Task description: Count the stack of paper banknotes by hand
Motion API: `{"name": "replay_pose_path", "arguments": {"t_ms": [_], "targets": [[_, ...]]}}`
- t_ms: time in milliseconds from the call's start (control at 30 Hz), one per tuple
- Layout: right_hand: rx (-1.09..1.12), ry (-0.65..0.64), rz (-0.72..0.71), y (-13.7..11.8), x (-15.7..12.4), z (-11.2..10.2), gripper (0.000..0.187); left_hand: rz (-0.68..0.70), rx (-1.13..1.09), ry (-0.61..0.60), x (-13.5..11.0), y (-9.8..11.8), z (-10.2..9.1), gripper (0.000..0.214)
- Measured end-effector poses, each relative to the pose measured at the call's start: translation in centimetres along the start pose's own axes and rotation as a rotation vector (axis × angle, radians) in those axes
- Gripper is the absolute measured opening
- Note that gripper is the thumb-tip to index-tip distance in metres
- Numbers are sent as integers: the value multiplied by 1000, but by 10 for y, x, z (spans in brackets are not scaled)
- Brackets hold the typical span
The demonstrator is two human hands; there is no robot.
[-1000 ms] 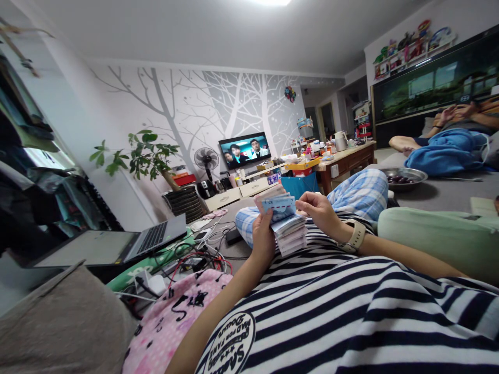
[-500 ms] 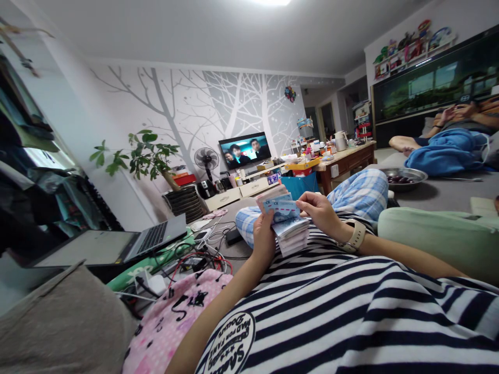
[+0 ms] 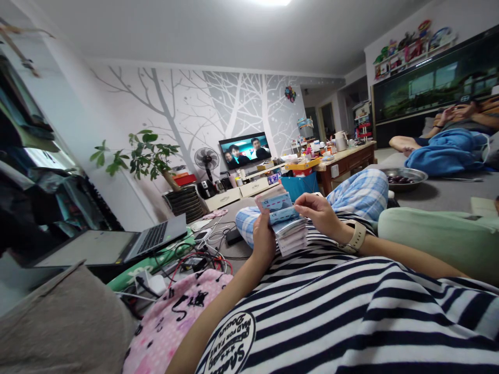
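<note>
We hold a thick bundle of pale pinkish and light blue paper banknotes (image 3: 292,241) above the lap, over blue-and-white checked trousers (image 3: 360,193). Our left hand (image 3: 264,236) grips the bundle at its left side, thumb laid across the notes and fingers closed behind them. The stacked edges of the lower notes fan out beneath, towards the navy-and-white striped shirt (image 3: 351,317). Our right hand (image 3: 318,212), with a cream-strapped wristwatch (image 3: 354,237) at its wrist, pinches the right-hand edge of a light blue note (image 3: 284,214) between thumb and forefinger; the gap there is narrow, and the other fingers curl inward.

On the grey fabric seat (image 3: 454,196), we see a round metal bowl (image 3: 420,177) of dark round fruits (image 3: 401,179) near the far edge, just beside the right knee. A pale green cushion (image 3: 432,236) lies near our right forearm. Towards the seat's left side are an open grey laptop (image 3: 158,238) and tangled cables (image 3: 210,254); nearer us lies a pink cloth with black cat prints (image 3: 175,324). Ahead, a cream jug (image 3: 340,141) stands towards the right end of a brown wooden table (image 3: 345,165).
</note>
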State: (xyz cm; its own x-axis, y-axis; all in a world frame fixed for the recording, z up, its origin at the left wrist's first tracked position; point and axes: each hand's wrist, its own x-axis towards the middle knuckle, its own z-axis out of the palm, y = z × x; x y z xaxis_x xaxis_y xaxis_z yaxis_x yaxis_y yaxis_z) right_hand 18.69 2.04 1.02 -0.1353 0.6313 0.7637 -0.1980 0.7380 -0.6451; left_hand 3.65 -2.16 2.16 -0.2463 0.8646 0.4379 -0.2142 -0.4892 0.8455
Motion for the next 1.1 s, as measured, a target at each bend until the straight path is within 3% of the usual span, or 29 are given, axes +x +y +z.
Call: {"name": "replay_pose_path", "arguments": {"t_ms": [333, 567, 967, 1100], "targets": [[-21, -3, -31, -2, -2, 0, 35, 10, -16, -29, 5, -4, 0, 20], [-26, -45, -41, -4, -3, -1, 34, -48, -96, -40, 12, -18, -5, 35], [-42, -129, -46, -5, -2, -4, 31, -30, -42, 26, 7, -10, -3, 29], [-26, -196, -34, -3, -2, -5, 34, -9, -52, -10, 9, -14, -4, 32]]}}
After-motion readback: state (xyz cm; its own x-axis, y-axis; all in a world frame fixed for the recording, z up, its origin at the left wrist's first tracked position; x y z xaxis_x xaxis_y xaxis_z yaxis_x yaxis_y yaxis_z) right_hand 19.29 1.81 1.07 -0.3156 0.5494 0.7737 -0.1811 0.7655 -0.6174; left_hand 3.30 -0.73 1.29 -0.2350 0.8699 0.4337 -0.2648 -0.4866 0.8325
